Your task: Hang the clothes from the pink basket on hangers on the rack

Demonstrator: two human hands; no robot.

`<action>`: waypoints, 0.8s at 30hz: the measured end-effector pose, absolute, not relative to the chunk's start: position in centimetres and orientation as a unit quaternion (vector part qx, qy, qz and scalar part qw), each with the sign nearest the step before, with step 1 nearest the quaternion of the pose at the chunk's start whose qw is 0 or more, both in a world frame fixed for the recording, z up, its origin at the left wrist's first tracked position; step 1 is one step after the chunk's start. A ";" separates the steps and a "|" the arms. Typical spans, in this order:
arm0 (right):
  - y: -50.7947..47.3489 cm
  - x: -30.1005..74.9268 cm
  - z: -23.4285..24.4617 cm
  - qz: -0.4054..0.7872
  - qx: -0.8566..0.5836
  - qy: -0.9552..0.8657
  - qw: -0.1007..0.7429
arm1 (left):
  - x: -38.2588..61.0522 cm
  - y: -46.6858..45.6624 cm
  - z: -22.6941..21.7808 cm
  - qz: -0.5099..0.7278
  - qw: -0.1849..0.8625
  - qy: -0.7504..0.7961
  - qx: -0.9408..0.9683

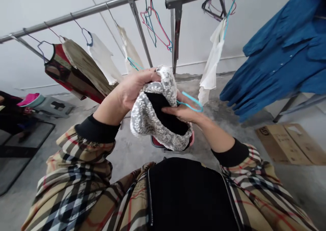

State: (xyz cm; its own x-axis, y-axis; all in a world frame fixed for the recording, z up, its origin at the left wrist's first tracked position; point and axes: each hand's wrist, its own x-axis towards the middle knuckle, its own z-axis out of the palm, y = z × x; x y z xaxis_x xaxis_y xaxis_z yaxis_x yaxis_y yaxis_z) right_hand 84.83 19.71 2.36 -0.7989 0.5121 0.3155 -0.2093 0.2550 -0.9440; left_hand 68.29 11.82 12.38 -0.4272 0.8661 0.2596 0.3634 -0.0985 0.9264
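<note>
My left hand (133, 88) grips the top of a white lace garment with a black lining (152, 117), fingers closed over the bunched cloth. My right hand (184, 112) is on the other side, fingers slipped into the black opening, and it holds a light blue wire hanger (192, 102). The garment hangs between both hands at chest height, above a red-edged basin (156, 143) that it mostly hides.
A metal clothes rail (84, 12) crosses above with hung clothes: a red patterned piece (65, 73), pale cloths (103, 57), a white cloth (212, 66) and a blue shirt (277, 54). Empty hangers (155, 20) dangle. A flattened carton (290, 144) lies right, a stool (53, 106) left.
</note>
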 end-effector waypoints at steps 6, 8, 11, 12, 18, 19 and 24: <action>21.2 83.2 4.7 0.619 -0.141 -0.663 0.396 | 66.5 13.2 9.7 0.533 0.229 0.623 0.525; 22.1 82.9 4.8 0.623 -0.160 -0.641 0.418 | 65.5 12.5 7.4 0.521 0.173 0.645 0.532; 23.2 82.9 5.3 0.600 -0.171 -0.636 0.454 | 66.0 10.8 3.4 0.511 0.150 0.669 0.518; 23.4 82.9 5.5 0.589 -0.173 -0.639 0.464 | 66.7 10.3 2.0 0.517 0.165 0.667 0.510; 24.2 83.4 7.1 0.533 -0.169 -0.655 0.507 | 72.4 9.3 -4.9 0.584 0.272 0.644 0.412; 24.3 83.5 7.2 0.530 -0.170 -0.652 0.515 | 73.1 9.5 -5.8 0.588 0.288 0.645 0.393; 24.7 83.9 7.5 0.536 -0.184 -0.622 0.539 | 74.5 9.7 -8.2 0.559 0.331 0.717 0.253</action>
State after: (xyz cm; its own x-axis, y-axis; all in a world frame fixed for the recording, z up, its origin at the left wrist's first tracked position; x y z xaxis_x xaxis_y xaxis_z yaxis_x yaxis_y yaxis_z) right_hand 83.94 24.66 7.47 -0.3505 0.8080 0.4736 -0.3492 0.3564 -0.8666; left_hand 74.45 9.72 -8.18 -0.6530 0.7328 -0.1913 -0.0059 0.2477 0.9688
